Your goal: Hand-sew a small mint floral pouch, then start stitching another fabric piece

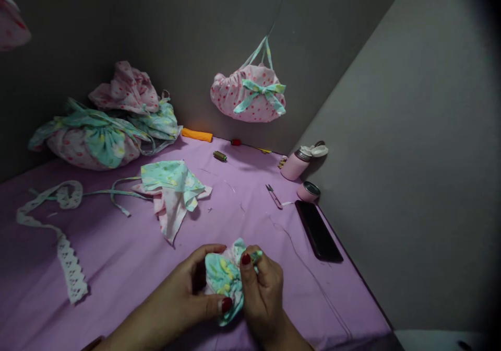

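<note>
Both my hands grip a small bunched piece of mint-green floral fabric (225,280) with a pink lining, low over the purple tablecloth (129,267). My left hand (195,291) wraps its fingers behind the fabric, thumb pressed on its lower edge. My right hand (264,293) pinches the fabric's upper right corner between thumb and fingers. A thin thread (301,259) trails from the fabric across the cloth to the right.
A folded mint and pink fabric piece (174,191) with ties lies ahead. White lace trim (64,246) lies at left. Finished pouches (105,126) are piled at back left; one pouch (250,95) hangs on the wall. Thread snips (274,196), black phone (318,231), pink flask (296,164) sit at right.
</note>
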`<act>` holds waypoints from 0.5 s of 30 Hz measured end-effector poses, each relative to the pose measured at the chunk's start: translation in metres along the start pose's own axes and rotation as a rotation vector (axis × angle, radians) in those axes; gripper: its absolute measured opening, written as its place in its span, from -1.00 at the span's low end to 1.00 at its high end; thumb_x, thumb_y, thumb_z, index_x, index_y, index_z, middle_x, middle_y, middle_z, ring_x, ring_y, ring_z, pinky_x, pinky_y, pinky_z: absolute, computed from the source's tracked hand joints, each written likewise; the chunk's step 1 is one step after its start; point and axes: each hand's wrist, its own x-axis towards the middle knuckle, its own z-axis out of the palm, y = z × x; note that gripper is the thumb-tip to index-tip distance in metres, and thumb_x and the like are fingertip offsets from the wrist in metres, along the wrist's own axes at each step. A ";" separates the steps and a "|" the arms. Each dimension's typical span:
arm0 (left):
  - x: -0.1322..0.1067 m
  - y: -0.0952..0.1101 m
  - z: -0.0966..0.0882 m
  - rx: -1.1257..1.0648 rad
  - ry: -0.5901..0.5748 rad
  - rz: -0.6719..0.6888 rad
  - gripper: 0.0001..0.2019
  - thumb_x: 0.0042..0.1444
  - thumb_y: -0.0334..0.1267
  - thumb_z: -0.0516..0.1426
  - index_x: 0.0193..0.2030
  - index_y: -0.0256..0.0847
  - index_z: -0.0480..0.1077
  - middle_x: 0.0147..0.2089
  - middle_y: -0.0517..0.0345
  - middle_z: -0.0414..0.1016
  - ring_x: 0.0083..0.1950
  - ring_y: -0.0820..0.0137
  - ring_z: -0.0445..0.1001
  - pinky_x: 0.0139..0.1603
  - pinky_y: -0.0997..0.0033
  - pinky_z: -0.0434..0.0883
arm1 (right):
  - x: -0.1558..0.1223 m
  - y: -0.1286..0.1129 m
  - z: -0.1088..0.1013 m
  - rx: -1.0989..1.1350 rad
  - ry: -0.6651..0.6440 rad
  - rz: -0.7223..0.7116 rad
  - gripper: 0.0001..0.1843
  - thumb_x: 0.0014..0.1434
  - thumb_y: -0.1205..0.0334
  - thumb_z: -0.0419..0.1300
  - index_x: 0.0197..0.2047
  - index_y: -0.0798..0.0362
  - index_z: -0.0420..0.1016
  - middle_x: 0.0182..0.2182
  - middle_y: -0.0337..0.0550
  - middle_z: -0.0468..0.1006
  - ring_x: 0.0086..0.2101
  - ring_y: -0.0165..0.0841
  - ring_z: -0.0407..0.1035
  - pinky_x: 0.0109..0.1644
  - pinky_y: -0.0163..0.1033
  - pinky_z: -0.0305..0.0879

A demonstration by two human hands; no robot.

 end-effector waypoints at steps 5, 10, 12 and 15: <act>-0.003 -0.001 0.007 0.291 0.160 0.015 -0.42 -0.01 -0.35 0.15 0.16 -0.17 0.05 -0.34 0.22 0.35 -0.35 0.36 0.33 -0.32 0.37 0.28 | -0.006 -0.005 0.004 0.048 -0.011 0.045 -0.74 0.29 0.32 -0.12 -0.45 0.04 0.15 -0.60 -0.30 0.22 -0.59 -0.46 0.16 -0.53 -0.36 0.02; -0.006 0.001 0.009 0.588 0.187 0.041 -0.38 0.10 -0.36 -0.01 0.30 -0.13 -0.14 -0.51 0.37 0.22 -0.51 0.43 0.21 -0.48 0.46 0.16 | -0.009 -0.010 0.006 0.026 0.016 -0.003 -0.70 0.30 0.30 -0.13 -0.48 0.04 0.15 -0.63 -0.30 0.22 -0.61 -0.46 0.17 -0.54 -0.34 0.01; -0.005 0.002 0.010 0.711 0.230 0.052 -0.32 0.03 -0.43 -0.04 0.32 -0.16 -0.16 -0.57 0.40 0.18 -0.54 0.42 0.21 -0.50 0.46 0.12 | -0.010 -0.014 0.010 0.002 0.048 -0.117 -0.65 0.32 0.25 -0.14 -0.51 0.04 0.16 -0.67 -0.31 0.20 -0.63 -0.47 0.15 -0.54 -0.32 0.00; -0.001 0.004 0.012 0.814 0.254 0.061 -0.25 -0.08 -0.50 -0.05 0.33 -0.24 -0.12 -0.55 0.33 0.25 -0.49 0.37 0.27 -0.43 0.41 0.18 | -0.013 -0.020 0.018 -0.018 0.120 -0.235 -0.58 0.34 0.19 -0.16 -0.56 0.04 0.16 -0.71 -0.31 0.18 -0.66 -0.46 0.12 -0.55 -0.29 -0.01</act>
